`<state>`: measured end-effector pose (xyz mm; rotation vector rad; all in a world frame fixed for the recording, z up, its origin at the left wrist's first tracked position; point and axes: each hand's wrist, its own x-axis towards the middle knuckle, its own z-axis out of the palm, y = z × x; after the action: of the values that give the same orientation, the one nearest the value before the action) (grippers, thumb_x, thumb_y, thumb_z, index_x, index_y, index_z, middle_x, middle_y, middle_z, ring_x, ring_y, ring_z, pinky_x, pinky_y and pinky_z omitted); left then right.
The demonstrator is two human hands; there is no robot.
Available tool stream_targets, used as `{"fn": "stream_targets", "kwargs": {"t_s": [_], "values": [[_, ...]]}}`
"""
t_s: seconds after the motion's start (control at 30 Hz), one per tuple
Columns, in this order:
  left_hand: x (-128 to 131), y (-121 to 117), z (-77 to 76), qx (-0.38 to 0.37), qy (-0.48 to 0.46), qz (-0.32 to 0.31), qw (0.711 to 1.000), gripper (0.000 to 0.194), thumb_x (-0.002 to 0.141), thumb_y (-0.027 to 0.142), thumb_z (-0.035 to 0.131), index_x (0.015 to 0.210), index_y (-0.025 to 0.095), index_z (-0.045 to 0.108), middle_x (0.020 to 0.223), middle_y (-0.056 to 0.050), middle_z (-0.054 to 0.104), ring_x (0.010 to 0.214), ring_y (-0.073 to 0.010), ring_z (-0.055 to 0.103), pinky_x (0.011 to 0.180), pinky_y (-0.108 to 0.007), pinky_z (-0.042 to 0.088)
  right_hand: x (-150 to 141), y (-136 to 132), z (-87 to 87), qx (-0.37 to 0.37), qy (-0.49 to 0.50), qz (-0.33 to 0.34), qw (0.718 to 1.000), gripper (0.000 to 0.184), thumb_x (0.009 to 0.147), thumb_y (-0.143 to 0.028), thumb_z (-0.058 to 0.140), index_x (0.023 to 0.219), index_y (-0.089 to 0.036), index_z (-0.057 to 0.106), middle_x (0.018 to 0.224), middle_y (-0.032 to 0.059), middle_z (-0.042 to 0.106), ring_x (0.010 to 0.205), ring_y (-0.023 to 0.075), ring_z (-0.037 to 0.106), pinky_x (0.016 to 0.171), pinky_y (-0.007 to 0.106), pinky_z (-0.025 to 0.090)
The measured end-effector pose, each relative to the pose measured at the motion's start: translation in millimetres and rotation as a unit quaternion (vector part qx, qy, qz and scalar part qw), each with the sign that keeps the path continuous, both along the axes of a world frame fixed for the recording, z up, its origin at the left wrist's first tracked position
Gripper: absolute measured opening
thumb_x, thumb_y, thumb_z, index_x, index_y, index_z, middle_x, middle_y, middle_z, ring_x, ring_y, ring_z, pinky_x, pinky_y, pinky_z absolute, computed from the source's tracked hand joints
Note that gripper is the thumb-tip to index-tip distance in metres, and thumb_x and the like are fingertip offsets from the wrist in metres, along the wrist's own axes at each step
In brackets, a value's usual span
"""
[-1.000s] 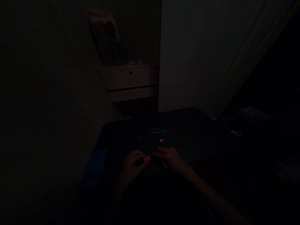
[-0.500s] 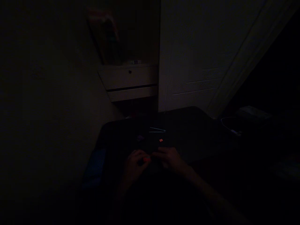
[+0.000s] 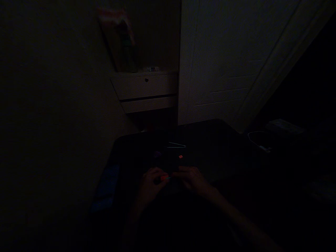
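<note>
The room is very dark. My left hand (image 3: 152,182) is closed, with a small red-orange piece (image 3: 164,177) pinched between thumb and fingers. From its right end a thin pale-blue sliver (image 3: 168,178) sticks out towards my right hand (image 3: 193,178). The fingers of my right hand are drawn together close to that sliver; whatever they pinch is too dark to make out. Beyond the hands lie a small flat orange piece (image 3: 180,156), a dim purple piece (image 3: 157,154) and a thin V-shaped thing like tweezers (image 3: 177,147).
Both hands are over a dark table (image 3: 210,140). A blue flat object (image 3: 106,189) lies at its left edge. Behind stand a drawer unit (image 3: 147,89) and a pale panelled door (image 3: 215,70). On the right are a white cable (image 3: 253,138) and a box (image 3: 285,126).
My right hand has shifted slightly to the right and down. The pale-blue sliver now shows at the end of the red-orange piece. My left hand has hardly moved.
</note>
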<state>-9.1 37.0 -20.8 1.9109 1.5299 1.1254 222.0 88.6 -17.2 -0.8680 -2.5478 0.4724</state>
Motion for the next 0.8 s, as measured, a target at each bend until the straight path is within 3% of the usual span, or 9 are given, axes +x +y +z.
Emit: {"fn": "stream_targets", "kwargs": {"t_s": [0.8], "values": [[0.3,0.0,0.3,-0.006,0.005,-0.006,1.0,0.012,0.081,0.02,0.082,0.091,0.026,0.084,0.088,-0.002,0.077,0.086,-0.022,0.072,0.082,-0.036,0.055,3.8,-0.1,-4.3,0.018,0.041,0.019,0.999,0.054,0.084,0.001,0.055,0.128,-0.024,0.073,0.095,0.0044,0.069,0.076,0.0164,0.062,0.065,0.024,0.039]]}}
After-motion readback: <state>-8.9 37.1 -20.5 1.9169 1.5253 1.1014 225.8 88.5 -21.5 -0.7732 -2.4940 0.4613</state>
